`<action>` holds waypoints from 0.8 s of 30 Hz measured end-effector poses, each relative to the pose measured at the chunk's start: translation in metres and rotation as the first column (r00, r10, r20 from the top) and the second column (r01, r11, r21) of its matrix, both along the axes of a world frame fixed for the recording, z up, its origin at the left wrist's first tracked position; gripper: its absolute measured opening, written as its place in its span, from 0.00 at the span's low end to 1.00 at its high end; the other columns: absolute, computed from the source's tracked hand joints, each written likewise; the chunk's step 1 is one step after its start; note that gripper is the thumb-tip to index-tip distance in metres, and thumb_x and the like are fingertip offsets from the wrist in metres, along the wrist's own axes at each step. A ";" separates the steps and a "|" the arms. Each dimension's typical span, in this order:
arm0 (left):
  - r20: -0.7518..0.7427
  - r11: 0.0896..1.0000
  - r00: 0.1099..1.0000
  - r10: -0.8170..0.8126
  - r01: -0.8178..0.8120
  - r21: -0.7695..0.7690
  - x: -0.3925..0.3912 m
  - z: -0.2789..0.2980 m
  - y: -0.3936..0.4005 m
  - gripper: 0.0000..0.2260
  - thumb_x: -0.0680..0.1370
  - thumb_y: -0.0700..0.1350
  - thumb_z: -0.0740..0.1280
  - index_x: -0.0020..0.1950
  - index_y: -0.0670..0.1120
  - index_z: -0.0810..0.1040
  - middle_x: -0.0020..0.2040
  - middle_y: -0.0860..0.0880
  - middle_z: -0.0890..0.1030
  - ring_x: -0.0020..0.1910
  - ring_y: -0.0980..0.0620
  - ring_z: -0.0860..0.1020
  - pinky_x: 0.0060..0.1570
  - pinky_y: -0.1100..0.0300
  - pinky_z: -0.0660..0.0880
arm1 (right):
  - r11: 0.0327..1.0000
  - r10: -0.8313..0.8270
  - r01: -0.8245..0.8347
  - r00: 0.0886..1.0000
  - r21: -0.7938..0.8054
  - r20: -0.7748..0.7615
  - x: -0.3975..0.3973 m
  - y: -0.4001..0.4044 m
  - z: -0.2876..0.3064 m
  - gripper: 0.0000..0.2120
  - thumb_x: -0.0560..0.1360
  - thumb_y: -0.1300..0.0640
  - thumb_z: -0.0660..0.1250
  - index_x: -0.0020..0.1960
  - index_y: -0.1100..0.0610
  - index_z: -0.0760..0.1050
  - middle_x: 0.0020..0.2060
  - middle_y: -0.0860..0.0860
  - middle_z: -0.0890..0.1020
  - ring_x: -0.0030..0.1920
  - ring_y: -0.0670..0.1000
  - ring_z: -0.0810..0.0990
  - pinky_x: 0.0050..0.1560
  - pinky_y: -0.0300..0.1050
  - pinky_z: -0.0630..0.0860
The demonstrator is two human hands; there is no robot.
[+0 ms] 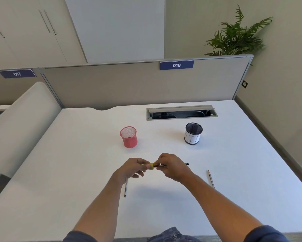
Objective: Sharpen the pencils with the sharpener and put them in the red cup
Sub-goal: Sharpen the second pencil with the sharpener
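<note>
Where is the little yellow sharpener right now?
In the head view, the yellow sharpener is near the middle of the white desk, pinched by the left hand, with the right hand holding a pencil in it, in front of the red cup.

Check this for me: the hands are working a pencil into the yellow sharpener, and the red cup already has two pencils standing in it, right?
Not quite. In the head view the red cup holds no pencils. The other two pencils lie on the desk, one by the left forearm, one to the right. The rest stands: the left hand holds the yellow sharpener and the right hand holds the pencil in it.
</note>
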State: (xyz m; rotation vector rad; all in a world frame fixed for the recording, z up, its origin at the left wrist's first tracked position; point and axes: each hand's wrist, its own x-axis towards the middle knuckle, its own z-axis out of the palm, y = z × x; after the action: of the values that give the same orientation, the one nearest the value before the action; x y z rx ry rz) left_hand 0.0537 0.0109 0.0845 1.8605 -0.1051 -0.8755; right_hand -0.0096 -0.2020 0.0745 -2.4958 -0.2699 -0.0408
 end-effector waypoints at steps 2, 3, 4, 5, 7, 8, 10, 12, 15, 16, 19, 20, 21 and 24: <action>-0.009 1.000 1.000 0.002 -0.002 -0.010 -0.001 -0.002 0.000 0.20 0.62 0.60 0.77 0.49 0.51 0.87 0.38 0.51 0.80 0.38 0.52 0.80 0.44 0.58 0.71 | 0.993 -0.095 0.097 0.995 0.074 -0.039 -0.001 -0.003 0.002 0.08 0.74 0.56 0.76 0.52 0.56 0.84 0.46 0.49 0.82 0.45 0.49 0.81 0.47 0.46 0.77; -0.010 1.000 1.000 0.002 -0.002 -0.011 -0.002 -0.002 -0.001 0.21 0.62 0.60 0.77 0.50 0.50 0.87 0.38 0.51 0.80 0.38 0.51 0.80 0.44 0.58 0.71 | 0.988 -0.127 0.130 0.991 0.082 -0.046 -0.002 -0.004 0.003 0.08 0.74 0.54 0.77 0.49 0.56 0.83 0.45 0.49 0.82 0.44 0.49 0.80 0.46 0.47 0.77; -0.008 1.000 1.000 -0.001 0.001 -0.009 -0.002 -0.002 -0.002 0.22 0.62 0.60 0.77 0.50 0.49 0.87 0.38 0.51 0.80 0.38 0.51 0.80 0.44 0.58 0.72 | 0.988 -0.144 0.146 0.989 0.050 -0.041 -0.003 -0.004 0.002 0.08 0.74 0.51 0.76 0.47 0.55 0.82 0.44 0.47 0.81 0.43 0.49 0.79 0.44 0.47 0.76; -0.007 1.000 1.000 -0.005 0.005 -0.007 -0.003 -0.002 -0.003 0.23 0.61 0.60 0.77 0.51 0.49 0.87 0.37 0.51 0.80 0.38 0.51 0.80 0.44 0.58 0.72 | 0.988 -0.157 0.157 0.987 0.000 -0.035 -0.004 -0.003 0.002 0.08 0.75 0.49 0.75 0.46 0.53 0.82 0.43 0.45 0.81 0.43 0.48 0.78 0.44 0.47 0.75; -0.015 1.000 1.000 -0.010 0.010 -0.010 -0.003 -0.001 -0.004 0.24 0.61 0.60 0.76 0.51 0.48 0.87 0.37 0.51 0.79 0.38 0.51 0.80 0.44 0.58 0.72 | 0.982 -0.172 0.171 0.985 -0.084 -0.001 -0.006 -0.002 0.000 0.08 0.77 0.45 0.71 0.48 0.49 0.83 0.45 0.44 0.82 0.45 0.47 0.79 0.44 0.47 0.75; -0.022 1.000 1.000 -0.009 0.009 -0.014 -0.002 -0.002 -0.004 0.24 0.61 0.60 0.76 0.51 0.48 0.87 0.37 0.50 0.79 0.39 0.51 0.80 0.45 0.57 0.72 | 0.982 -0.161 0.163 0.986 -0.099 0.028 -0.007 -0.003 -0.002 0.08 0.78 0.45 0.70 0.49 0.49 0.83 0.45 0.44 0.83 0.45 0.48 0.79 0.43 0.46 0.74; -0.033 1.000 0.999 -0.009 0.009 -0.018 -0.002 -0.003 -0.003 0.25 0.61 0.60 0.77 0.52 0.46 0.86 0.37 0.50 0.79 0.39 0.51 0.79 0.45 0.57 0.72 | 0.986 -0.112 0.121 0.990 -0.112 0.085 -0.009 -0.002 -0.006 0.09 0.80 0.47 0.69 0.52 0.50 0.84 0.45 0.45 0.84 0.46 0.49 0.80 0.39 0.42 0.69; -0.043 1.000 0.999 -0.006 0.006 -0.011 -0.002 -0.006 -0.002 0.25 0.61 0.59 0.77 0.52 0.46 0.86 0.36 0.50 0.79 0.39 0.52 0.79 0.45 0.57 0.72 | 0.988 -0.077 0.085 0.995 -0.127 0.065 -0.009 0.000 -0.007 0.11 0.81 0.47 0.67 0.53 0.52 0.84 0.45 0.46 0.84 0.46 0.51 0.81 0.35 0.36 0.62; -0.056 1.000 0.998 0.004 -0.005 -0.006 -0.004 -0.009 0.000 0.25 0.61 0.59 0.78 0.52 0.47 0.87 0.36 0.50 0.79 0.38 0.53 0.78 0.44 0.58 0.72 | 0.987 -0.091 0.080 0.993 -0.138 -0.078 -0.008 0.003 -0.004 0.12 0.82 0.46 0.64 0.53 0.51 0.83 0.45 0.46 0.84 0.45 0.50 0.78 0.34 0.37 0.64; -0.057 1.000 0.998 0.002 -0.002 -0.003 -0.005 -0.010 0.000 0.24 0.61 0.59 0.78 0.52 0.47 0.87 0.36 0.50 0.79 0.38 0.53 0.78 0.45 0.58 0.72 | 0.989 -0.104 0.087 0.984 -0.120 -0.146 -0.007 0.003 -0.003 0.12 0.82 0.46 0.64 0.52 0.50 0.83 0.42 0.45 0.83 0.43 0.49 0.77 0.35 0.40 0.67; -0.046 1.000 0.999 -0.007 0.008 0.002 -0.008 -0.013 0.001 0.22 0.60 0.57 0.78 0.51 0.49 0.88 0.41 0.51 0.82 0.39 0.53 0.77 0.46 0.59 0.72 | 0.993 -0.116 0.107 0.942 -0.048 -0.316 -0.003 0.004 0.000 0.11 0.81 0.46 0.65 0.46 0.49 0.82 0.34 0.44 0.78 0.36 0.47 0.75 0.36 0.43 0.70; -0.042 1.000 0.999 -0.008 0.008 0.006 -0.008 -0.013 0.002 0.22 0.60 0.56 0.78 0.51 0.49 0.88 0.42 0.51 0.84 0.39 0.53 0.77 0.46 0.59 0.72 | 0.993 -0.109 0.118 0.922 0.000 -0.371 -0.003 0.004 0.000 0.11 0.80 0.47 0.66 0.44 0.50 0.83 0.32 0.45 0.77 0.33 0.46 0.73 0.35 0.42 0.69; -0.041 1.000 0.999 -0.011 0.011 0.014 -0.008 -0.013 0.002 0.21 0.61 0.54 0.78 0.51 0.49 0.88 0.43 0.52 0.85 0.39 0.53 0.76 0.46 0.59 0.72 | 0.989 -0.095 0.134 0.900 0.064 -0.426 -0.002 0.004 0.001 0.12 0.80 0.48 0.67 0.43 0.51 0.83 0.31 0.45 0.77 0.30 0.45 0.72 0.34 0.41 0.69; -0.038 0.999 0.999 -0.039 0.040 0.034 -0.009 -0.013 0.003 0.20 0.63 0.53 0.78 0.53 0.49 0.88 0.45 0.52 0.85 0.40 0.54 0.76 0.45 0.60 0.72 | 0.971 -0.043 0.160 0.847 0.177 -0.531 -0.004 0.003 0.005 0.14 0.80 0.48 0.67 0.42 0.55 0.85 0.28 0.47 0.77 0.28 0.43 0.72 0.34 0.40 0.70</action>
State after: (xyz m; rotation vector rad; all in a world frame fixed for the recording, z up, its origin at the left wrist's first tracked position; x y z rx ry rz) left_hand 0.0444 0.0136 0.0710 1.8789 -0.1047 -0.9443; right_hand -0.0133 -0.1993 0.0794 -2.1968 0.0970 0.5365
